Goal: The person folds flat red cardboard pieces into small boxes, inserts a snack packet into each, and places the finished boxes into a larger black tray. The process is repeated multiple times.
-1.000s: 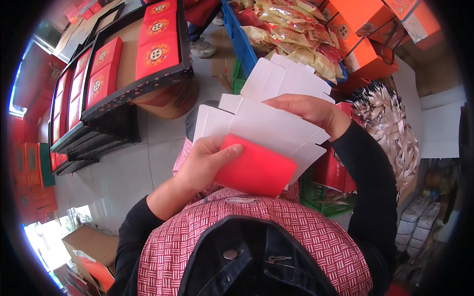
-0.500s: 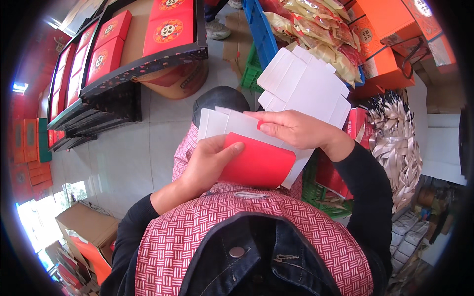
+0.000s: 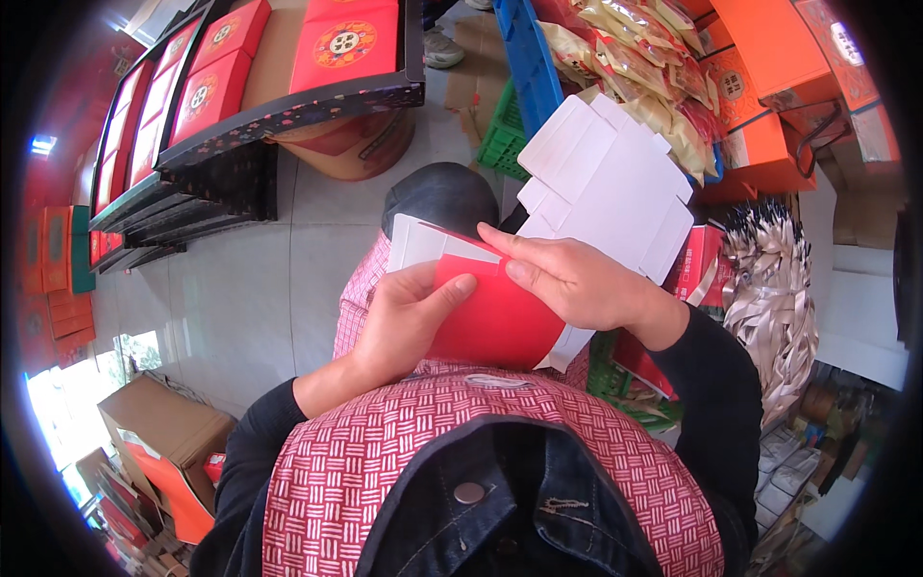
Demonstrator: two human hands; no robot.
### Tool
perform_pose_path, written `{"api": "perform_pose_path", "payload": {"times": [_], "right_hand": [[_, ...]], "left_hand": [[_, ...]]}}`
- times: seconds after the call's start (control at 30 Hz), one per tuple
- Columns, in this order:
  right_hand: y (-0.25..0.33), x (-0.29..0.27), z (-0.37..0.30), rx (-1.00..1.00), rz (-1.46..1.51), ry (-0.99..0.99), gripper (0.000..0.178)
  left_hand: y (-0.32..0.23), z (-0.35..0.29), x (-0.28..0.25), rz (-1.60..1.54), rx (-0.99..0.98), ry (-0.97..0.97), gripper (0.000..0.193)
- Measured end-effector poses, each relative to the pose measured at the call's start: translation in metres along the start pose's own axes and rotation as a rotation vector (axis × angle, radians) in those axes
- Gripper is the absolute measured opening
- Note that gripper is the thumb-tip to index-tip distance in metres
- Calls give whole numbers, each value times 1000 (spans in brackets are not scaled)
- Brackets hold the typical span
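Note:
Over my lap lies a partly folded cardboard box blank [image 3: 495, 322], red on the outside and white inside. My left hand [image 3: 409, 313] grips its left side, thumb on the red face and fingers underneath. My right hand [image 3: 586, 284] pinches the upper edge, where the card is folded over, with the index finger stretched along the fold and the thumb on the red face. White notched flaps [image 3: 423, 245] of the blank stick out past my left hand. Beyond my right hand rests a flat white box blank [image 3: 615, 183] with cut tabs.
At the upper left, a dark rack [image 3: 288, 120] bears several red gift boxes [image 3: 346, 43]. A blue crate [image 3: 529, 58] with gold packets [image 3: 639, 58] stands at the upper right, near orange boxes [image 3: 755, 53]. Bundled beige ribbons [image 3: 769, 308] lie right; a cardboard box [image 3: 163, 423] stands lower left.
My right hand has turned the blank's upper white part over, so more red shows along that edge. My left hand keeps its hold. The whole view has shifted slightly.

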State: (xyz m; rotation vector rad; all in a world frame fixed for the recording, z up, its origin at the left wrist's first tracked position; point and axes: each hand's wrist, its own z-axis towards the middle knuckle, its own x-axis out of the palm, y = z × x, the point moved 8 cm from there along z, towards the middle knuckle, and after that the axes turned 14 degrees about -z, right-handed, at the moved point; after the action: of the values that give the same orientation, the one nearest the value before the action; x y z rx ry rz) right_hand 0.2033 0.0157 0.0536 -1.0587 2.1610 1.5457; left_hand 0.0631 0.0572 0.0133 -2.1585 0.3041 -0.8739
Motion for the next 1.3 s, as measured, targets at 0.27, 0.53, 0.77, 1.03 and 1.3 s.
{"api": "perform_pose_path", "payload": {"times": [0.27, 0.53, 0.77, 1.03, 1.3], "right_hand": [[8, -3, 2, -25, -14, -25, 47], [21, -4, 2, -32, -27, -12, 48], [18, -2, -1, -74, 32, 29, 46], [23, -6, -1, -40, -50, 32, 47], [33, -2, 1, -35, -144, -18, 46]], "left_hand": [[-12, -8, 3, 7, 73, 40, 24], [-8, -12, -3, -15, 54, 38, 24], [-1, -13, -6, -77, 11, 75, 21], [-8, -23, -12, 157, 341, 83, 30], [-9, -19, -12, 353, 443, 120, 28]]}}
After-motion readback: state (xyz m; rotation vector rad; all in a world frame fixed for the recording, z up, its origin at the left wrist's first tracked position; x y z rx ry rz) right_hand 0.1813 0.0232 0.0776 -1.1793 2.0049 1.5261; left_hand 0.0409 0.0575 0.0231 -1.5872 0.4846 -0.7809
